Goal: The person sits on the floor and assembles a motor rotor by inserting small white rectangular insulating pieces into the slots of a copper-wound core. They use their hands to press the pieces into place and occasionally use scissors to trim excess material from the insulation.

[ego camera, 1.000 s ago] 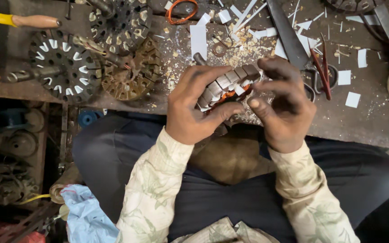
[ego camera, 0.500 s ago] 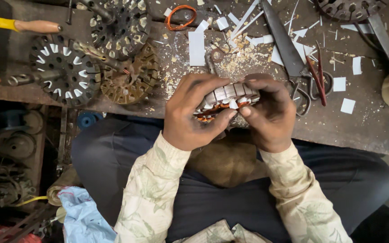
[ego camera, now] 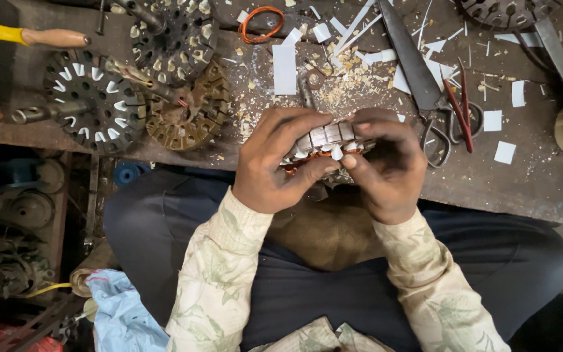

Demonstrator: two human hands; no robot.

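Both my hands hold a round motor stator core (ego camera: 326, 138) with white paper slot liners and copper wire showing beneath it, above my lap at the workbench edge. My left hand (ego camera: 275, 163) wraps the core's left side, thumb under it. My right hand (ego camera: 386, 166) grips the right side, thumb and forefinger pinching a white paper liner (ego camera: 337, 153) at the core's near face.
Three slotted stator cores (ego camera: 92, 101) lie at the bench's left with a yellow-handled tool (ego camera: 21, 34). Large scissors (ego camera: 425, 78), a red-handled tool (ego camera: 457, 104), a coil of orange wire (ego camera: 260, 23) and several white paper scraps (ego camera: 285, 68) litter the bench (ego camera: 529, 182). A blue cloth (ego camera: 118, 313) lies by my left knee.
Both hands have brought the stator core slightly up and toward the bench. The right thumb and forefinger have closed on a white liner at its near face.
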